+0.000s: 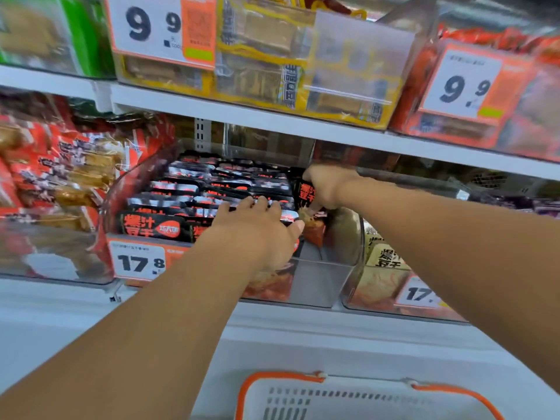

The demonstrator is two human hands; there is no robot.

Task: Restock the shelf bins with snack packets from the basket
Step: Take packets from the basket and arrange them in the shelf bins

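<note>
Shop shelves (272,119) fill the view, stacked with clear bins and orange price tags: "9.9" (154,25) up top twice, "17.8" (140,262) on the middle bin (321,280). That bin is packed with rows of black snack packets (194,189) with red Chinese lettering I can't read properly. Left hand (257,228) lies flat, fingers straight, pressing on the front packets. Right hand (325,186) grips one black packet (304,194) upright at the bin's right end. White basket (363,398) with orange rim sits below, near the bottom edge.
</note>
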